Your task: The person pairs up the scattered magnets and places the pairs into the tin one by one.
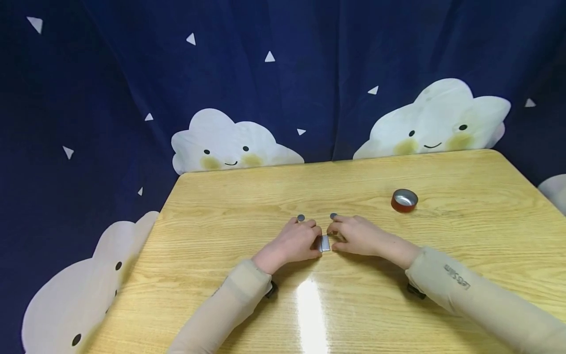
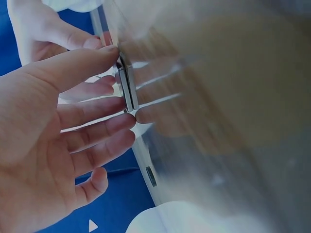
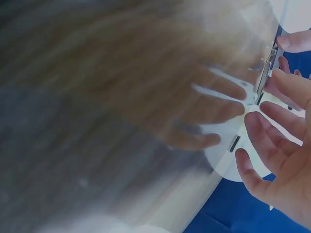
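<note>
Two bare hands are meeting at the centre of a glossy, pale yellow wood-grain worktop, pinching between them a small, flat rectangular piece of silvery metal that is standing on its edge on the worktop, just below the middle of the head view. The left hand is coming in from the lower left, its thumb and fingers curled round the piece's left side; the right hand is coming in from the lower right, its grip closing on the other side in the same way. In the left wrist view the piece is showing as two thin metal strips lying face to face, the thumb tip touching their upper end and the fingers fanned loosely below. The right wrist view is showing the fingers spread beside the thin metal edge at the upper right of the frame; the worktop there is blurred. Both forearms are covered in snug beige fabric sleeves.

Two small, round, dark grey discs, one just above the left hand and the other just above the right hand, are lying flat. One short red cylindrical tin with a shiny silver inside is sitting well apart at the right. A dark blue curtain printed with white smiling clouds and small triangles is hanging behind.
</note>
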A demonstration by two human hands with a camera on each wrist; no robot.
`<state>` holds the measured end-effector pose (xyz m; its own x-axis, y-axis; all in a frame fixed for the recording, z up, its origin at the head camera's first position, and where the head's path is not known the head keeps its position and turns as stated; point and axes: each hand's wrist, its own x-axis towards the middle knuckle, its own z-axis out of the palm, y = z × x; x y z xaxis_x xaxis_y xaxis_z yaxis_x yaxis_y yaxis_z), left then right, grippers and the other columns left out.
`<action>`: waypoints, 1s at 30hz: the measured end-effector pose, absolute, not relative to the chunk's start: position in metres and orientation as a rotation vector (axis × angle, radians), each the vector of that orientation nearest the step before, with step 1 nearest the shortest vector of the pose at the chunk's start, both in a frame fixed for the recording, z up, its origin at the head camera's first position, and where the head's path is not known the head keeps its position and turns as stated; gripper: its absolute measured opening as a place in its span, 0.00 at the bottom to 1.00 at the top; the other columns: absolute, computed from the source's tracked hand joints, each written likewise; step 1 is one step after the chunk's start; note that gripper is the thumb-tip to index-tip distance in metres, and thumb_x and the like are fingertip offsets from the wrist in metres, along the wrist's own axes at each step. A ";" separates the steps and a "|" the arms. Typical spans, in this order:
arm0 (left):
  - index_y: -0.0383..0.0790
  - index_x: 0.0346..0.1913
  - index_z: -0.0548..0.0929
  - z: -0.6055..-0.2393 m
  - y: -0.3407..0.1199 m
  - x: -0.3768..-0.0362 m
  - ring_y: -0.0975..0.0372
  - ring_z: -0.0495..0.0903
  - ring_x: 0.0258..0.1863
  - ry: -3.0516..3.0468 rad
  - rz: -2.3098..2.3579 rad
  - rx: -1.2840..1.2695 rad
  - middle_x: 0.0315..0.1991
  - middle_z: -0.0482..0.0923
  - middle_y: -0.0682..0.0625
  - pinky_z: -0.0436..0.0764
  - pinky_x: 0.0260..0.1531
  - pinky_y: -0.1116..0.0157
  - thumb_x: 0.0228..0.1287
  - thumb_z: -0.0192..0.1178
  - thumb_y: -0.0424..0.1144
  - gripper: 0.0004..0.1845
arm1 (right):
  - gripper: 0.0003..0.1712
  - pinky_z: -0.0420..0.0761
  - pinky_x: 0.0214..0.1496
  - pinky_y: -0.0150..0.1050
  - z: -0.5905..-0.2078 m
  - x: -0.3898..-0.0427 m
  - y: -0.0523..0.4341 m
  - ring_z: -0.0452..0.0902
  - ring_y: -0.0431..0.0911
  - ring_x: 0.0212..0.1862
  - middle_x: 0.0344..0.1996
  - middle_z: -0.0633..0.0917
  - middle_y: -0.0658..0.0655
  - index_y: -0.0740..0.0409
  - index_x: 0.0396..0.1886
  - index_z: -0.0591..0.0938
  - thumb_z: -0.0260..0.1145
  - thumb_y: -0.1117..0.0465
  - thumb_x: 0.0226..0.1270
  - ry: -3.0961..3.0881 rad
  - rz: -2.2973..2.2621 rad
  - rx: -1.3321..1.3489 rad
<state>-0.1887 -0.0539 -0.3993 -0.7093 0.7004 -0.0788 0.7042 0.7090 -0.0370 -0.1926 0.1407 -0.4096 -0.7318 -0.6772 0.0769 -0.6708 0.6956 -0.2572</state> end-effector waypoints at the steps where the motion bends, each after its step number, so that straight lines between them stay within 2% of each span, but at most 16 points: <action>1: 0.49 0.38 0.79 -0.400 -0.054 -0.188 0.68 0.69 0.32 2.849 -0.105 1.171 0.32 0.72 0.60 0.69 0.44 0.60 0.52 0.62 0.56 0.17 | 0.17 0.74 0.35 0.38 -0.410 -0.193 0.142 0.71 0.38 0.28 0.38 0.78 0.52 0.56 0.41 0.81 0.67 0.53 0.54 2.875 -0.426 -1.140; 9: 0.50 0.36 0.79 -0.400 -0.048 -0.189 0.68 0.70 0.30 2.857 -0.135 1.187 0.31 0.72 0.59 0.70 0.45 0.60 0.53 0.61 0.57 0.16 | 0.17 0.75 0.34 0.38 -0.403 -0.198 0.162 0.74 0.39 0.30 0.35 0.79 0.50 0.57 0.42 0.81 0.68 0.55 0.54 2.943 -0.470 -1.125; 13: 0.50 0.33 0.78 -0.400 -0.048 -0.189 0.68 0.69 0.29 2.858 -0.130 1.178 0.29 0.70 0.60 0.69 0.45 0.60 0.53 0.62 0.56 0.14 | 0.17 0.75 0.34 0.41 -0.397 -0.201 0.172 0.75 0.41 0.30 0.36 0.79 0.52 0.58 0.43 0.81 0.68 0.55 0.54 3.003 -0.461 -1.097; 20: 0.51 0.30 0.76 -0.400 -0.049 -0.190 0.69 0.68 0.28 2.847 -0.097 1.179 0.27 0.68 0.60 0.68 0.45 0.61 0.53 0.61 0.54 0.12 | 0.18 0.76 0.30 0.39 -0.389 -0.202 0.192 0.78 0.44 0.31 0.37 0.81 0.53 0.57 0.43 0.81 0.69 0.55 0.53 3.103 -0.438 -1.028; 25: 0.51 0.30 0.76 -0.402 -0.049 -0.192 0.69 0.67 0.28 2.844 -0.090 1.182 0.27 0.68 0.61 0.67 0.44 0.62 0.52 0.62 0.54 0.12 | 0.19 0.77 0.36 0.45 -0.388 -0.204 0.202 0.79 0.49 0.36 0.39 0.81 0.55 0.58 0.43 0.81 0.69 0.55 0.53 3.146 -0.393 -1.054; 30: 0.51 0.29 0.75 -0.402 -0.049 -0.193 0.68 0.67 0.28 2.834 -0.076 1.182 0.27 0.68 0.60 0.68 0.43 0.62 0.52 0.61 0.53 0.11 | 0.22 0.72 0.46 0.53 -0.387 -0.206 0.214 0.77 0.54 0.45 0.41 0.81 0.57 0.58 0.45 0.80 0.70 0.53 0.51 3.202 -0.371 -1.031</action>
<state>-0.1927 -0.0487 -0.4017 -0.7016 0.7077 -0.0835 0.7111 0.7028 -0.0184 -0.2061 0.2136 -0.3867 -0.7878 -0.5415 0.2934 -0.5943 0.7934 -0.1314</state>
